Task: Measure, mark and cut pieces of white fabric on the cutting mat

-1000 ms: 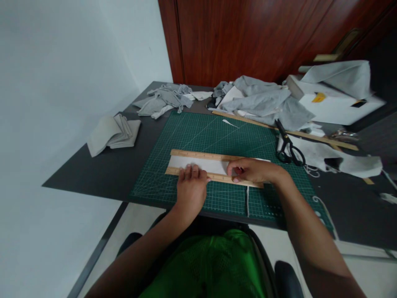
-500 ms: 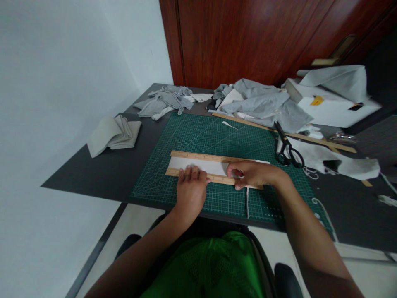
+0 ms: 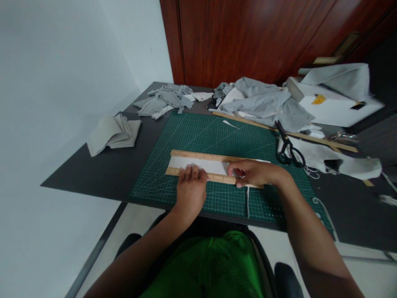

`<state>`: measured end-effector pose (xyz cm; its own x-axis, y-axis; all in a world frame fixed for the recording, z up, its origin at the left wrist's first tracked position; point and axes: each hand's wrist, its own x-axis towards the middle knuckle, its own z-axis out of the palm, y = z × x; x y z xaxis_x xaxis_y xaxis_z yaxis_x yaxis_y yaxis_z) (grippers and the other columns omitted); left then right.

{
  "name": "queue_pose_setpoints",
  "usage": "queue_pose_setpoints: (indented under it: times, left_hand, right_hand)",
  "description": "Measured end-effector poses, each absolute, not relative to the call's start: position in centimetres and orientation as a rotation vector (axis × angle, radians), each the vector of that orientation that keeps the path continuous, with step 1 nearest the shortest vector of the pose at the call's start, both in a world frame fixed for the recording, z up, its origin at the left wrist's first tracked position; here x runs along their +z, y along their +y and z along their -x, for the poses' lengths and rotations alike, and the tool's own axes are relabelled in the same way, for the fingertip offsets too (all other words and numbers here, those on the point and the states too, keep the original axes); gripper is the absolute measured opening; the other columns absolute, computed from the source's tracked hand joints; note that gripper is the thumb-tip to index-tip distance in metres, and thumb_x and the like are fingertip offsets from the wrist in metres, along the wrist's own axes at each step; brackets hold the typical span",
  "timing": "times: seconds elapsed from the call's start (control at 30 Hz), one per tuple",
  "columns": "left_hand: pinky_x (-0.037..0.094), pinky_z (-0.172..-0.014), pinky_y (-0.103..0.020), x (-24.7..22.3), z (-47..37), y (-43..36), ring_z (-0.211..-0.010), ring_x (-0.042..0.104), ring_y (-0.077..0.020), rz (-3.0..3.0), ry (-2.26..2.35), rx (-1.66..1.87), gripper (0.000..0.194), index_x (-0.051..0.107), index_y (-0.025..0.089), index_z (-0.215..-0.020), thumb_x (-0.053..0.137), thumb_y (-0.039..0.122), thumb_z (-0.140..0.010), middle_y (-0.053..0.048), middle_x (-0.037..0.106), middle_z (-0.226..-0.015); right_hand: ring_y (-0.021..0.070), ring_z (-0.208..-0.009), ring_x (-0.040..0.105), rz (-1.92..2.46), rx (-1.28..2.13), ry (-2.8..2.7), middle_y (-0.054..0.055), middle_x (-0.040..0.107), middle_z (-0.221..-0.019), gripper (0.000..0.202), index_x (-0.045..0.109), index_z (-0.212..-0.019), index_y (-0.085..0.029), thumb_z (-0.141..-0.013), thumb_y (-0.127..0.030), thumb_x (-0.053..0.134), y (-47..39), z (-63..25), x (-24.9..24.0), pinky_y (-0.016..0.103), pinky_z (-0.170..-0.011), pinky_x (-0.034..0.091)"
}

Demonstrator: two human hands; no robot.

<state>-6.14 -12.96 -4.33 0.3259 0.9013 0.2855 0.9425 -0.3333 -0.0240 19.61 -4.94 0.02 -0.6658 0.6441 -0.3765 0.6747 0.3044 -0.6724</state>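
Observation:
On the green cutting mat [image 3: 198,134] lie two parallel wooden rulers, a far ruler [image 3: 198,155] and a near ruler [image 3: 221,179]. Between them shows a strip of white material [image 3: 214,166], which looks like cloth or paper. My left hand [image 3: 191,190] lies flat with its fingers stretched over the near ruler, fingertips reaching the white strip. Farther right, my right hand [image 3: 252,172] is curled, its thumb at the near ruler's front edge and its forefinger on the strip side. Its other fingers are partly hidden. A thin light cord [image 3: 247,203] runs from under the near ruler toward me.
Black scissors [image 3: 288,149] rest on the mat's right side beside pale cloth [image 3: 328,157]. A long wooden ruler [image 3: 316,140] lies behind. Grey cloth [image 3: 263,99] is heaped by a white box [image 3: 335,107]. Folded beige cloth [image 3: 114,132] sits at left.
Both hands and the rulers keep nearly the same places. My right hand's thumb and forefinger have shifted very slightly; the view has tilted a little.

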Motion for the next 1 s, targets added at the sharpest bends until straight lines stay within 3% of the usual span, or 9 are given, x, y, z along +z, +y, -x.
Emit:
queue_pose_setpoints:
  times: [0.27, 0.5, 0.7, 0.83, 1.0]
  left_hand:
    - [0.045, -0.113, -0.058, -4.1, 6.1, -12.9, -0.133, 0.061, -0.0389, 2.406, -1.691, -0.325, 0.035, 0.07, 0.01, -0.126, 0.045, 0.025, -0.106, -0.022, 0.068, -0.135]
    - [0.044, -0.114, -0.057, -4.3, 6.1, -12.9, -0.133, 0.06, -0.0376, 2.406, -1.714, -0.337, 0.035, 0.07, 0.011, -0.127, 0.048, 0.028, -0.106, -0.021, 0.067, -0.136]
    - [0.043, -0.114, -0.056, -4.4, 6.1, -12.8, -0.134, 0.059, -0.0368, 2.411, -1.74, -0.349, 0.035, 0.069, 0.012, -0.129, 0.05, 0.027, -0.105, -0.021, 0.067, -0.137]
    - [0.044, -0.113, -0.056, -4.4, 6.1, -12.7, -0.133, 0.06, -0.0378, 2.408, -1.725, -0.32, 0.036, 0.069, 0.011, -0.129, 0.049, 0.027, -0.105, -0.02, 0.067, -0.136]
    - [0.044, -0.113, -0.057, -4.5, 6.2, -12.8, -0.131, 0.06, -0.0376, 2.404, -1.702, -0.339, 0.035, 0.07, 0.011, -0.127, 0.049, 0.028, -0.105, -0.02, 0.068, -0.134]
  right_hand:
    - [0.017, -0.076, 0.051, -1.235, -1.44, 2.527, -0.001, 0.054, -0.084, 0.025, 0.07, -0.101, -0.02, -0.079, -0.032, 0.074, -4.4, -20.3, -0.1, 0.026, -0.07, 0.039]
    - [0.0167, -0.077, 0.051, -1.238, -1.484, 2.507, -0.001, 0.054, -0.084, 0.026, 0.068, -0.1, -0.019, -0.078, -0.029, 0.075, -4.4, -20.4, -0.2, 0.025, -0.068, 0.04]
    - [0.017, -0.083, 0.054, -1.228, -1.675, 2.509, 0.001, 0.057, -0.091, 0.039, 0.063, -0.117, -0.017, -0.085, -0.037, 0.072, -4.6, -20.8, 0.2, 0.027, -0.073, 0.045]
    - [0.0175, -0.085, 0.059, -1.225, -1.872, 2.408, 0.003, 0.063, -0.094, 0.022, 0.067, -0.104, -0.018, -0.091, -0.035, 0.062, -4.5, -20.4, 0.0, 0.032, -0.08, 0.049]
    - [0.0158, -0.077, 0.058, -1.362, -1.904, 2.451, 0.002, 0.062, -0.085, 0.034, 0.068, -0.097, -0.018, -0.093, -0.051, 0.063, -4.3, -19.8, -0.6, 0.031, -0.074, 0.049]
